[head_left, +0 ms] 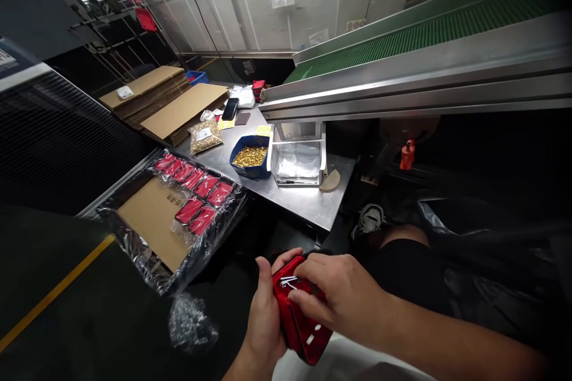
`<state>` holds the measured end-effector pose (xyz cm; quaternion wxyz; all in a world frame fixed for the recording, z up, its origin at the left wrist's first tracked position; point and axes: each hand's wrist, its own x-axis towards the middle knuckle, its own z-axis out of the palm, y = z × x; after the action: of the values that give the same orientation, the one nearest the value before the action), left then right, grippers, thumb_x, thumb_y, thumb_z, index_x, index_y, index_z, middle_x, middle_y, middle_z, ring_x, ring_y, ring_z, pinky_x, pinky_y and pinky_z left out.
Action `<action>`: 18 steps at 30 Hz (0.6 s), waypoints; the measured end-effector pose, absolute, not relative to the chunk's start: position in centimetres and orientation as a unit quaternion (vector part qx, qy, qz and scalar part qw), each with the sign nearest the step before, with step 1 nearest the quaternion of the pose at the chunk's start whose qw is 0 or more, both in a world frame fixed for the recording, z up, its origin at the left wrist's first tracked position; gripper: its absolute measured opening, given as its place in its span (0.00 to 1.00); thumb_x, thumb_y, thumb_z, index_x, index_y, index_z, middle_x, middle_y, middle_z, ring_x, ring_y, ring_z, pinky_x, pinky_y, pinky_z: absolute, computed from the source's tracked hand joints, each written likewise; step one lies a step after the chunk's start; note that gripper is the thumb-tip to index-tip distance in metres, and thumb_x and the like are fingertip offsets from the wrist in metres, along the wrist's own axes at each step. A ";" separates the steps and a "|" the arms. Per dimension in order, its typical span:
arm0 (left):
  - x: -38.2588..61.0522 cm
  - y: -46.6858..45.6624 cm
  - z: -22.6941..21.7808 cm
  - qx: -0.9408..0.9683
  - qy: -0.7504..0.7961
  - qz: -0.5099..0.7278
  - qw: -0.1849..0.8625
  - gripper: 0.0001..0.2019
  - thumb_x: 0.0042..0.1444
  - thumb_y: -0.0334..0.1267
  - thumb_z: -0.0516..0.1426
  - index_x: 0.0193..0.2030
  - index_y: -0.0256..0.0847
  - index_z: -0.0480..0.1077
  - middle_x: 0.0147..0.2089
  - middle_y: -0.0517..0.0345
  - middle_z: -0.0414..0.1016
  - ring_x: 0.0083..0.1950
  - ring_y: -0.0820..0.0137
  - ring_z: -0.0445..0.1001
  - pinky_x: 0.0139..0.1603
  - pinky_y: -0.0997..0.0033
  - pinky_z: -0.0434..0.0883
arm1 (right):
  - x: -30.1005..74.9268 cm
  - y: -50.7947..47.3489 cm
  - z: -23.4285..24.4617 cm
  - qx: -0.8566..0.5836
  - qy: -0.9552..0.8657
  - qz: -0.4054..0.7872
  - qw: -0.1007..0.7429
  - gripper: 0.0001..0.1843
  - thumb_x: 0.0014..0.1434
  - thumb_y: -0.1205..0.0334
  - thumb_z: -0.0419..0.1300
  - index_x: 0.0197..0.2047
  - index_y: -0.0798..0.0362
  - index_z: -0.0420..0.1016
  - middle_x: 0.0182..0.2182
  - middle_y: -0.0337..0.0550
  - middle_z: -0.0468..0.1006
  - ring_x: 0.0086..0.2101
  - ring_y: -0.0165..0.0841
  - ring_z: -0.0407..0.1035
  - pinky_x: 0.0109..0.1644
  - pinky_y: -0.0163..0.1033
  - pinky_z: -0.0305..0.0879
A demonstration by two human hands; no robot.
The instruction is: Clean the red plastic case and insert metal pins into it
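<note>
Red case between both hands

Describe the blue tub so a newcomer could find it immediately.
Start at the steel table under the green conveyor. Near its middle, left of a clear plastic box, sits the blue tub. It alone holds loose brass-coloured bits.
</note>
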<state>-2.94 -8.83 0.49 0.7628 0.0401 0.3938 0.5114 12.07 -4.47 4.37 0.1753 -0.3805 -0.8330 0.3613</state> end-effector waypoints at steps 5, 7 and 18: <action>-2.8 -8.7 0.6 0.056 0.419 0.499 0.756 0.40 0.56 0.69 0.51 0.61 0.35 0.65 0.54 0.41 0.75 0.59 0.49 0.72 0.60 0.54 0.67 | 12.6 -4.2 4.7 -0.351 -0.842 0.373 0.166 0.08 0.66 0.57 0.56 0.41 0.51 0.72 0.35 0.39 0.76 0.32 0.31 0.69 0.35 0.36 0.62; -2.7 -8.7 0.7 0.059 0.411 0.499 0.760 0.39 0.57 0.68 0.51 0.60 0.35 0.65 0.54 0.41 0.75 0.59 0.50 0.71 0.61 0.55 0.67 | 12.9 -4.1 4.7 -0.317 -0.849 0.383 0.178 0.09 0.68 0.59 0.52 0.41 0.52 0.71 0.36 0.41 0.76 0.33 0.31 0.69 0.36 0.36 0.63; -2.1 -8.9 0.9 0.005 0.348 0.496 0.795 0.34 0.62 0.64 0.48 0.59 0.34 0.65 0.50 0.41 0.77 0.56 0.51 0.74 0.57 0.57 0.70 | 13.9 -4.6 4.4 -0.356 -0.817 0.397 0.219 0.09 0.66 0.58 0.56 0.44 0.50 0.75 0.34 0.39 0.77 0.32 0.29 0.70 0.36 0.33 0.63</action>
<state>-2.15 -8.91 0.85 0.7954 0.0050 0.3485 0.4959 13.93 -4.58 4.44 0.2190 -0.3562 -0.8169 0.3973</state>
